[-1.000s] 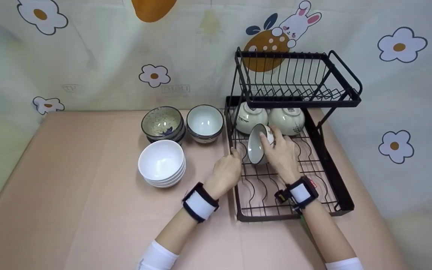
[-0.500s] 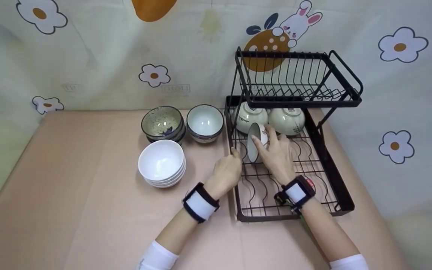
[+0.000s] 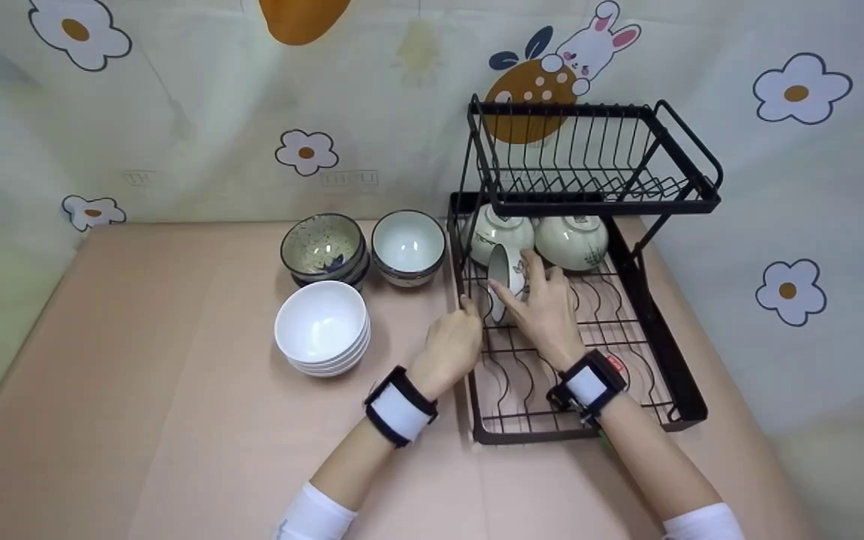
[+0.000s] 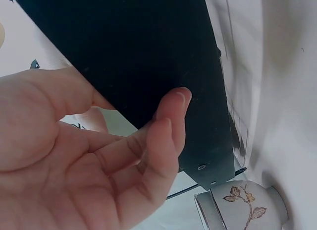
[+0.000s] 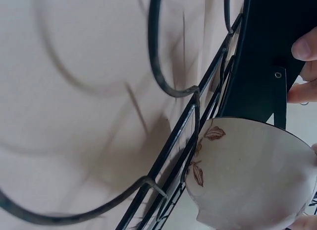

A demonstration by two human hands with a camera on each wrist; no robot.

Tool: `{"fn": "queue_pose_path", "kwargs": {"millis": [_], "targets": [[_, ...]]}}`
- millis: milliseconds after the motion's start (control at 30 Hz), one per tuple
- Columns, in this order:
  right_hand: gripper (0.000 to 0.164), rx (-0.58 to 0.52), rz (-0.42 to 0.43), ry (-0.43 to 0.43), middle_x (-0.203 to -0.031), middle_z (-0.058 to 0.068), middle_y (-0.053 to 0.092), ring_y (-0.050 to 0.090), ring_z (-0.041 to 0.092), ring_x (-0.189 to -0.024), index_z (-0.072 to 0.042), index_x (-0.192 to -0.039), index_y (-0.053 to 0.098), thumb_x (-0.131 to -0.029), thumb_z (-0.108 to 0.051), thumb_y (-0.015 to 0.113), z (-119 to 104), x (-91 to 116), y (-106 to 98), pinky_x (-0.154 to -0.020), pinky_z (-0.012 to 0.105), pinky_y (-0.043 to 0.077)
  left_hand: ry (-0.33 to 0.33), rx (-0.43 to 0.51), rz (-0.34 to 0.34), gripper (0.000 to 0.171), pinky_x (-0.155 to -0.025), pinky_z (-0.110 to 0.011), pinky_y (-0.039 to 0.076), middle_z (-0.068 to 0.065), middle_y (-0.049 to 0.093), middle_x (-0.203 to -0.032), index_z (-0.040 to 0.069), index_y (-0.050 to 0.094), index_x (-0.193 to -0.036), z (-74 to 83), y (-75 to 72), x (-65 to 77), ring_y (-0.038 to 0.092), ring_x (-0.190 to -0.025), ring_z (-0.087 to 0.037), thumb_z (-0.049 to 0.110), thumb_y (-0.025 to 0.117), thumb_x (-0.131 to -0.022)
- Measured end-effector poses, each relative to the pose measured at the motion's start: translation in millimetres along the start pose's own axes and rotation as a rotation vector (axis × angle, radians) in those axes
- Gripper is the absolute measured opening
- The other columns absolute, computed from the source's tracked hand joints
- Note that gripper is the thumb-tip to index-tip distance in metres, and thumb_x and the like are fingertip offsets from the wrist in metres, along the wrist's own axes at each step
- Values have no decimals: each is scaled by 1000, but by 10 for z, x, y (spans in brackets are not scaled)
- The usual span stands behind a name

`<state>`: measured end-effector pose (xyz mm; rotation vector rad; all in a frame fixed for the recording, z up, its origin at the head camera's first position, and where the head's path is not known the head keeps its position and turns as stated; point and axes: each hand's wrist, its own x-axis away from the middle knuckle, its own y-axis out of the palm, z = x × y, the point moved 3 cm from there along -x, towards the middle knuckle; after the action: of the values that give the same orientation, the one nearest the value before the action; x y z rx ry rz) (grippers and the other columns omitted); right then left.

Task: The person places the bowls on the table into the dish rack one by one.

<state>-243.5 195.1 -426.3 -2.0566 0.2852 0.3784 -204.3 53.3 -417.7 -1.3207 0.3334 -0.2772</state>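
My right hand [image 3: 550, 319] holds a white bowl [image 3: 517, 279] on its edge in the lower tier of the black dish rack [image 3: 668, 352]. Its thumb lies at the hollow side and the fingers at the outer side. In the right wrist view the bowl [image 5: 252, 170] shows brown leaves and sits against the wires. My left hand [image 3: 448, 345] grips the rack's left side rail; in the left wrist view its fingers [image 4: 168, 126] curl against the black side panel [image 4: 148, 51]. Behind the held bowl, two pale bowls [image 3: 571, 241] lie bottom up.
Left of the rack stand a stack of white bowls [image 3: 321, 322], dark speckled bowls [image 3: 323, 244] and pale-lined bowls [image 3: 409, 240]. The rack's upper basket [image 3: 604, 206] overhangs the rear of the lower tier. A patterned cloth [image 3: 199, 112] hangs behind the table.
My right hand has moved the bowl a little left and back, closer to the left rail. My left hand keeps its hold on the rail.
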Motion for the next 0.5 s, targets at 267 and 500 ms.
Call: {"fn": "queue_pose_path", "kwargs": {"millis": [267, 500], "targets": [[72, -31, -56, -7, -102, 25, 55, 56, 33, -79, -8, -138, 41, -85, -51, 64, 3, -15, 41, -66, 45, 54, -7, 7, 0, 47, -50, -27, 54, -12, 67, -72, -19, 43, -129, -6, -7, 6, 64, -59, -20, 3, 53, -89], [76, -45, -141, 7, -117, 28, 49, 56, 37, -94, -8, -142, 36, -85, -52, 62, 18, -21, 73, -75, 50, 54, -8, 30, 19, 48, -50, -29, 54, -14, 67, -75, -20, 43, -129, -11, 4, -1, 64, -59, -21, 5, 54, -88]]}}
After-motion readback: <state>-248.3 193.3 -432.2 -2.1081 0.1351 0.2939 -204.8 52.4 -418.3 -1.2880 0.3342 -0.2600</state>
